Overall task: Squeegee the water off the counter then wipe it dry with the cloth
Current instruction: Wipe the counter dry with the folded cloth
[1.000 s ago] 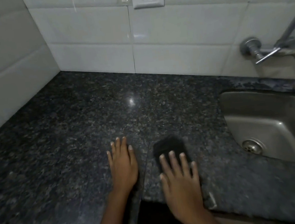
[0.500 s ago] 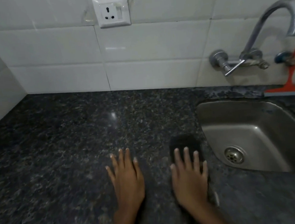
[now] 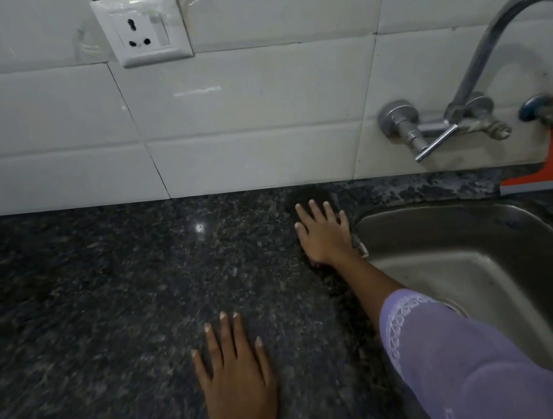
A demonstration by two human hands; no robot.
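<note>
Left hand (image 3: 234, 379) is laid flat on the counter (image 3: 91, 316) at lower centre, fingers straight and spread, nothing held; its pose is unchanged from earlier. Right hand (image 3: 324, 233) has been pushed from beside the left up to frame centre, near the backsplash, fingers straight, pressed flat on the dark cloth (image 3: 308, 195), most of it hidden beneath. Purple sleeve (image 3: 457, 361) now fills lower right, covering part of the sink (image 3: 480, 255). Sink rim lies just beside the cloth. Further back, orange squeegee (image 3: 552, 164) is leaned on the wall at right edge, untouched. Tap (image 3: 478, 58) and socket (image 3: 142, 30) are seen on the tiles.
</note>
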